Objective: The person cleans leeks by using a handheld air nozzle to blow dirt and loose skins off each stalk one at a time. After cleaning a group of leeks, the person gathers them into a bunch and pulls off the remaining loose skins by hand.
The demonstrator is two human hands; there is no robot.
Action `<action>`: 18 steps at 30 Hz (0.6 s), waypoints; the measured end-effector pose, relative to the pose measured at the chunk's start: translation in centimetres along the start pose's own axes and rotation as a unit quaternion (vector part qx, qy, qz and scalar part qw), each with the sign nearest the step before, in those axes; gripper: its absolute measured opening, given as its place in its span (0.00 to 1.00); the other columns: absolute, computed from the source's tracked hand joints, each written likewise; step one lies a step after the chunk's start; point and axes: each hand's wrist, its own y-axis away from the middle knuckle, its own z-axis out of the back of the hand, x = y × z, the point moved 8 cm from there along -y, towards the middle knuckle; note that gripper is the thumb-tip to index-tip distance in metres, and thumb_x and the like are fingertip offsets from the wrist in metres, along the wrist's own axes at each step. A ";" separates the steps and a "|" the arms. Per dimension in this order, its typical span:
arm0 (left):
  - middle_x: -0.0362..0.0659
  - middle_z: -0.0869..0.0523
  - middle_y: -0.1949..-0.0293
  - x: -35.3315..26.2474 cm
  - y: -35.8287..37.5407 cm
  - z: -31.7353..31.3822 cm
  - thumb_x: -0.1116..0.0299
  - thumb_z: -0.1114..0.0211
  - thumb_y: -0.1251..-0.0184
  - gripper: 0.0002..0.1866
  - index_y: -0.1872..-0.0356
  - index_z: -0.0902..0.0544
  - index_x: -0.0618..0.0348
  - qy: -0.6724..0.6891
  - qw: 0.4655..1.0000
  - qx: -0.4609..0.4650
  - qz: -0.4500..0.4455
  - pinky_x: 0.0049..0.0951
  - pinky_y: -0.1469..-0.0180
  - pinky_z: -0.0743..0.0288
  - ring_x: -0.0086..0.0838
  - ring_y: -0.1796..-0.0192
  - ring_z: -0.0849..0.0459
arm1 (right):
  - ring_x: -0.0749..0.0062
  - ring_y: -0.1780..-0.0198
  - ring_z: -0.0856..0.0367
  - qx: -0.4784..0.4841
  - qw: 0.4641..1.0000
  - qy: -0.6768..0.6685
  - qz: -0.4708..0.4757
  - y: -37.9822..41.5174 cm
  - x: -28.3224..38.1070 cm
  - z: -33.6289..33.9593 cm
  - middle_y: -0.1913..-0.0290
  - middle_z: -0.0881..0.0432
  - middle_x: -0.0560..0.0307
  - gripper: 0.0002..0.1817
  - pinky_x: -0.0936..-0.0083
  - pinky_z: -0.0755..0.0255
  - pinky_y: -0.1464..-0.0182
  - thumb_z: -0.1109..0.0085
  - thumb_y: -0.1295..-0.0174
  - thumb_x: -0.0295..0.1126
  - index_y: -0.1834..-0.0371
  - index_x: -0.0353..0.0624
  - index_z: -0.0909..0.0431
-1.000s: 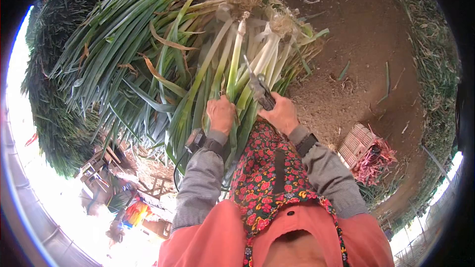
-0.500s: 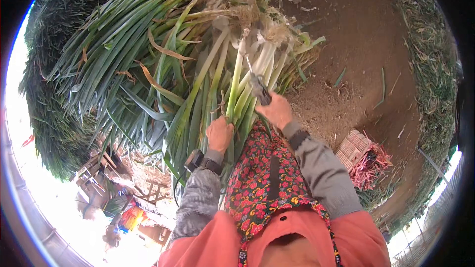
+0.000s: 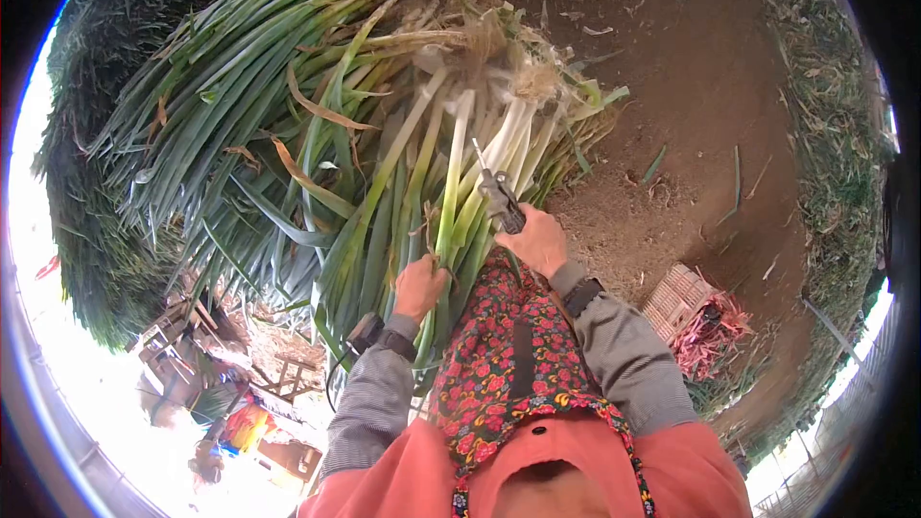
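Observation:
A big pile of green onions (image 3: 317,125) with long green leaves and white stalks fills the upper left. My left hand (image 3: 419,286) is closed around one onion stalk (image 3: 449,201) low on its green part. My right hand (image 3: 537,240) grips a small knife (image 3: 497,194) by its dark handle, blade pointing up along the white stalks. The rooty ends (image 3: 518,77) of the stalks lie farther away, near the bare soil. A flowered cloth (image 3: 508,355) hangs between my arms.
Brown soil (image 3: 691,67) with scattered leaf scraps lies to the right. A pale woven crate (image 3: 676,295) with reddish trimmings (image 3: 715,331) sits at the right. Wooden stools and clutter (image 3: 192,345) show at lower left.
Both hands have shifted down toward me along the stalks. The left hand slid lower on the onion it holds, and the knife drew back from the root ends.

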 end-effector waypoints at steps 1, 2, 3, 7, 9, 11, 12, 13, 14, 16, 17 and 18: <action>0.60 0.17 0.68 -0.1 0.3 0.1 0.61 0.40 0.43 0.15 0.66 0.23 0.66 0.004 1.000 0.004 0.006 0.52 0.55 0.27 0.56 0.60 0.18 | 0.48 0.62 0.16 0.011 1.000 0.006 -0.001 0.0 -0.4 -0.7 0.67 0.16 0.42 0.24 0.57 0.23 0.57 0.32 0.57 0.47 0.60 0.43 0.19; 0.61 0.17 0.68 -0.1 0.5 0.2 0.61 0.40 0.43 0.15 0.66 0.22 0.66 0.006 1.000 0.006 0.012 0.52 0.55 0.27 0.56 0.59 0.18 | 0.48 0.61 0.15 0.003 1.000 -0.004 0.017 -0.9 -0.3 -0.9 0.66 0.16 0.41 0.24 0.57 0.23 0.56 0.32 0.57 0.47 0.60 0.43 0.19; 0.61 0.17 0.67 -0.1 0.6 0.1 0.61 0.40 0.43 0.15 0.66 0.22 0.66 0.008 1.000 0.001 -0.003 0.52 0.55 0.27 0.56 0.59 0.18 | 0.48 0.60 0.15 0.001 1.000 -0.005 0.013 -2.3 -0.3 -1.0 0.66 0.16 0.41 0.24 0.57 0.23 0.56 0.32 0.57 0.47 0.60 0.42 0.19; 0.61 0.17 0.67 -0.1 1.4 -0.2 0.57 0.38 0.42 0.18 0.65 0.22 0.66 0.011 0.999 -0.012 -0.029 0.52 0.56 0.27 0.56 0.59 0.18 | 0.47 0.61 0.16 0.008 1.000 -0.015 -0.015 -4.2 1.5 -0.2 0.68 0.16 0.40 0.24 0.57 0.23 0.55 0.33 0.57 0.46 0.62 0.38 0.19; 0.60 0.17 0.67 0.0 1.5 -0.4 0.54 0.38 0.40 0.20 0.65 0.22 0.65 0.005 1.000 -0.008 -0.014 0.52 0.57 0.27 0.56 0.59 0.18 | 0.47 0.62 0.16 0.025 1.000 -0.008 -0.017 -2.8 0.9 -0.3 0.69 0.16 0.41 0.23 0.58 0.23 0.56 0.33 0.57 0.46 0.63 0.38 0.19; 0.60 0.17 0.69 0.4 0.9 -0.8 0.51 0.39 0.37 0.21 0.65 0.22 0.63 -0.004 1.000 0.000 0.020 0.53 0.58 0.27 0.56 0.60 0.18 | 0.46 0.63 0.16 -0.007 0.999 0.027 -0.018 -1.9 0.8 0.2 0.70 0.17 0.43 0.22 0.58 0.23 0.56 0.34 0.57 0.45 0.64 0.40 0.19; 0.59 0.17 0.69 0.3 0.7 -0.7 0.51 0.40 0.35 0.20 0.65 0.22 0.61 0.009 1.000 -0.010 0.022 0.53 0.59 0.28 0.56 0.61 0.18 | 0.46 0.63 0.17 -0.008 0.999 0.027 -0.023 -1.5 1.1 0.8 0.70 0.17 0.44 0.22 0.58 0.23 0.56 0.34 0.56 0.45 0.64 0.40 0.19; 0.59 0.17 0.70 0.2 0.1 -0.4 0.51 0.42 0.33 0.19 0.65 0.21 0.59 0.021 0.999 -0.019 0.025 0.53 0.59 0.28 0.56 0.62 0.18 | 0.45 0.63 0.17 -0.008 0.999 0.027 -0.029 -1.1 1.2 0.9 0.70 0.16 0.44 0.22 0.58 0.23 0.56 0.34 0.56 0.45 0.63 0.40 0.19; 0.58 0.17 0.71 0.3 -0.5 0.0 0.50 0.43 0.32 0.18 0.66 0.21 0.57 0.032 0.999 -0.030 0.028 0.54 0.60 0.28 0.56 0.63 0.18 | 0.44 0.63 0.17 -0.026 1.000 0.009 -0.013 -1.9 0.8 0.8 0.69 0.16 0.44 0.22 0.57 0.23 0.56 0.34 0.56 0.46 0.63 0.41 0.19; 0.57 0.18 0.73 0.7 -1.1 -0.4 0.53 0.45 0.30 0.16 0.66 0.20 0.54 -0.011 0.997 -0.074 0.006 0.54 0.62 0.29 0.55 0.65 0.18 | 0.45 0.64 0.17 -0.023 1.000 0.021 -0.005 -1.5 0.6 0.6 0.69 0.16 0.44 0.22 0.57 0.23 0.57 0.33 0.56 0.46 0.62 0.41 0.19; 0.56 0.18 0.74 0.9 -1.5 -0.6 0.54 0.46 0.30 0.15 0.66 0.20 0.52 -0.031 0.995 -0.096 -0.008 0.54 0.63 0.29 0.55 0.67 0.18 | 0.45 0.64 0.17 -0.023 0.999 0.028 -0.001 -1.5 0.6 0.8 0.69 0.16 0.44 0.23 0.56 0.23 0.57 0.33 0.56 0.47 0.62 0.42 0.19; 0.54 0.18 0.74 0.5 -1.4 -0.1 0.59 0.45 0.33 0.11 0.67 0.20 0.52 -0.082 0.990 -0.114 -0.031 0.51 0.67 0.28 0.52 0.68 0.17 | 0.45 0.63 0.16 0.008 0.999 0.039 0.002 -0.6 0.5 0.5 0.68 0.16 0.43 0.24 0.56 0.23 0.57 0.32 0.56 0.48 0.61 0.41 0.19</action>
